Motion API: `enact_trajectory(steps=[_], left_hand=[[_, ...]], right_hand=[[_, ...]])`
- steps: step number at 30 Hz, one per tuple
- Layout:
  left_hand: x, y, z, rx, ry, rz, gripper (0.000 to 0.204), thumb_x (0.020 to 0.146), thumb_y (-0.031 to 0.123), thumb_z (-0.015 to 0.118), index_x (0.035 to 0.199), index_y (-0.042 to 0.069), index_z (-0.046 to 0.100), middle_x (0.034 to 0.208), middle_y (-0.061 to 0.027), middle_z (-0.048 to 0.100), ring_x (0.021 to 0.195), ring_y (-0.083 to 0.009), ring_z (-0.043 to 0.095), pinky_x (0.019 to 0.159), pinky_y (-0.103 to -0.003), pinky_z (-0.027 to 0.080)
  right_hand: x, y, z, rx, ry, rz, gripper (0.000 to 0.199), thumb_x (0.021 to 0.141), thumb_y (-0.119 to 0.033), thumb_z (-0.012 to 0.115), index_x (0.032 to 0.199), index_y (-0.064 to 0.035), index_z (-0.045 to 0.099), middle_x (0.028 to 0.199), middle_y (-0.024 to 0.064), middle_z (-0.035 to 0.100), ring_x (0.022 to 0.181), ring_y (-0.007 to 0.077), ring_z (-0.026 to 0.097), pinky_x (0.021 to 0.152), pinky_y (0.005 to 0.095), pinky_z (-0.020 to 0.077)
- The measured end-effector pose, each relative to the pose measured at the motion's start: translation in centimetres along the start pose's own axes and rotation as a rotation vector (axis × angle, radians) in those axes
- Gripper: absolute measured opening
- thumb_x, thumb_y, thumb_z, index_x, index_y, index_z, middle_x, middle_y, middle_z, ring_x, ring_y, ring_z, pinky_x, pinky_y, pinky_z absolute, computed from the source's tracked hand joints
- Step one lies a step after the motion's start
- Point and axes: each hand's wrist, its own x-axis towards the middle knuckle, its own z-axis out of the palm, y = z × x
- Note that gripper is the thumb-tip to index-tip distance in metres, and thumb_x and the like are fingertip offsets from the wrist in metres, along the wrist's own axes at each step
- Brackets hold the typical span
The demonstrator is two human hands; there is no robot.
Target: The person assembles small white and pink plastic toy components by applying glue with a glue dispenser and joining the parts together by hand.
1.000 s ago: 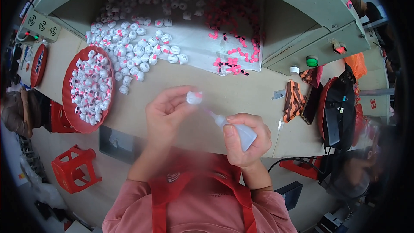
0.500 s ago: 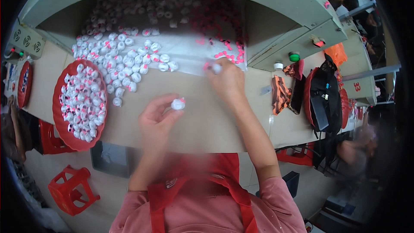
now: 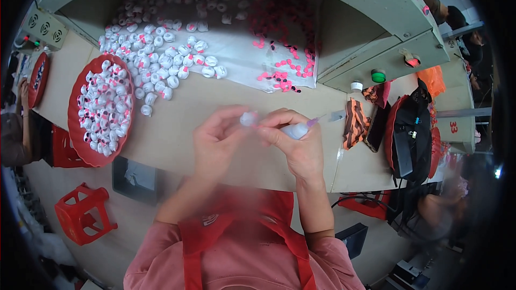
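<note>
The small white piece [image 3: 248,119], held above the surface [image 3: 166,134], looks light and firm, perhaps slippery, best pinched by its rounded sides. The left hand's [image 3: 214,138] fingers pinch it; just right, the right hand's [image 3: 304,149] fingers grip a probably soft, squeezable bottle [image 3: 294,131], nozzle pointing right.

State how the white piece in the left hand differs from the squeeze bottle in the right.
The white piece is compact and rounded; the squeeze bottle is longer, with a thin nozzle. The left hand pinches the piece; the right hand partly covers the bottle. Both look whitish.
</note>
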Motion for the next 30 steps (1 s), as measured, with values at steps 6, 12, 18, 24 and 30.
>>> enact_trajectory(steps=[6,12,18,24,30], left_hand=[[-0.3,-0.1,0.6,0.05,-0.008,0.133,0.03,0.075,-0.013,0.056,0.104,-0.007,0.053,0.106,-0.0154,0.055,0.096,-0.0189,0.057,0.079,-0.026,0.049],[-0.2,0.0,-0.8,-0.008,-0.063,0.172,0.026,0.076,-0.01,0.057,0.102,-0.004,0.056,0.108,-0.0165,0.054,0.099,-0.0237,0.056,0.085,-0.031,0.046],[-0.4,0.4,-0.9,-0.102,-0.014,0.197,0.022,0.08,-0.006,0.054,0.102,-0.004,0.057,0.105,-0.0135,0.056,0.096,-0.0188,0.056,0.082,-0.03,0.046],[-0.7,0.2,-1.2,-0.094,0.009,0.171,0.023,0.082,-0.004,0.053,0.104,-0.004,0.057,0.105,-0.0134,0.057,0.095,-0.0171,0.056,0.081,-0.028,0.045],[-0.5,0.2,-1.6,-0.232,0.058,-0.003,0.022,0.084,0.002,0.053,0.105,-0.003,0.058,0.1,-0.0105,0.06,0.091,-0.0143,0.057,0.08,-0.027,0.045]], right_hand=[[-0.1,0.7,-0.1,-0.095,0.087,0.027,0.012,0.074,-0.005,0.069,0.081,0.0025,0.062,0.072,0.004,0.062,0.064,0.0065,0.054,0.056,0.0196,0.0433],[-0.1,0.4,1.0,-0.177,0.095,-0.005,0.013,0.074,-0.006,0.069,0.082,0.0021,0.062,0.074,0.0039,0.062,0.068,0.007,0.056,0.06,0.0198,0.0452],[0.4,0.3,1.9,-0.241,0.032,-0.115,0.014,0.072,-0.003,0.069,0.085,0.0008,0.063,0.079,0.0039,0.061,0.072,0.0091,0.058,0.065,0.0211,0.0459],[0.7,0.2,2.1,-0.307,-0.032,-0.142,0.015,0.07,0.0,0.068,0.084,0.0003,0.064,0.079,0.0043,0.061,0.072,0.0099,0.058,0.065,0.0219,0.0459],[1.0,0.8,2.6,-0.294,-0.006,-0.104,0.014,0.072,-0.001,0.067,0.085,0.0003,0.063,0.079,0.0037,0.061,0.072,0.0085,0.057,0.066,0.0215,0.046]])
